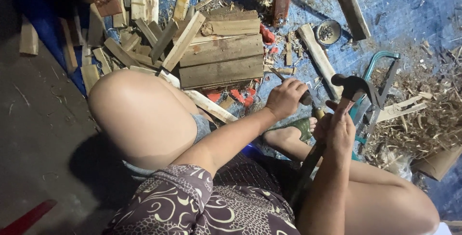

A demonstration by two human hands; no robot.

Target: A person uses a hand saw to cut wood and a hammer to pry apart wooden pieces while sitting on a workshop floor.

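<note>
So we're sitting low on the floor here, knees up, patterned shirt at the bottom of the frame. Our right hand (339, 131) is wrapped tight around the handle of a claw hammer (353, 88), whose dark head sits just above it, right of centre. Our left hand (285, 97) is clenched around the dark grip of a thin metal tool (284, 78), maybe a chisel or file, whose shaft pokes up and left from the fist; we can't tell exactly what it is. Just below the hands there's a foot in a green sandal (301, 126). Behind the hammer lies a teal-framed hacksaw (380, 78) on the blue tarp (409, 4). Further up, centre frame, sits a stack of flat wooden boards (221, 54) with loose offcuts scattered around it, and a small round tin (329, 32) of bits near the top. Wood shavings (423, 119) pile up at the right edge.
</note>
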